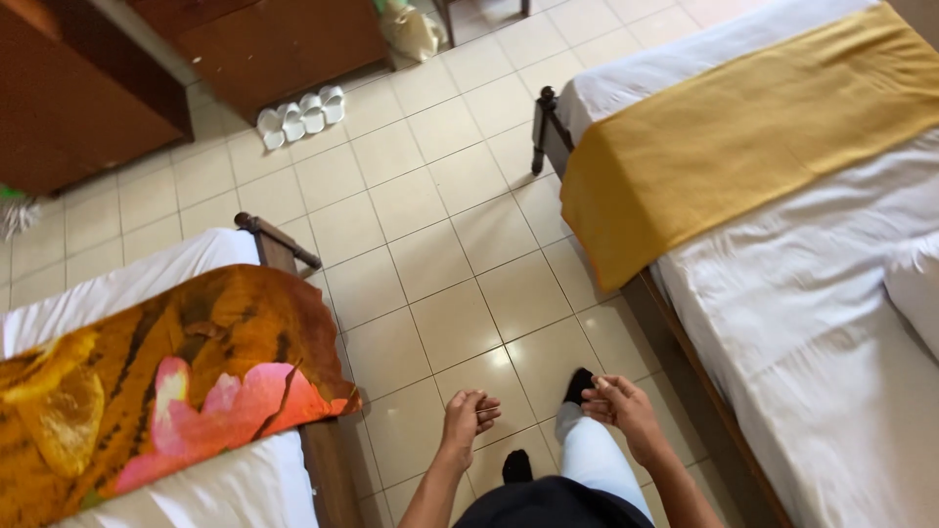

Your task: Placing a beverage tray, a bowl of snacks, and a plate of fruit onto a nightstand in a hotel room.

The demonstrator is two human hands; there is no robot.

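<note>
While both hands hang loosely curled and empty over the tiled floor (440,244), the left hand (468,416) and right hand (621,409) stay apart between two beds. One bed carries a mustard runner (743,127), the other a floral runner (156,381). Four white slippers (300,115) line the wooden cabinet (264,44).

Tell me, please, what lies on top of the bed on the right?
On the right bed, a mustard-yellow runner lies across white sheets, with a white pillow at the frame's edge. The mattress beneath is covered.
</note>
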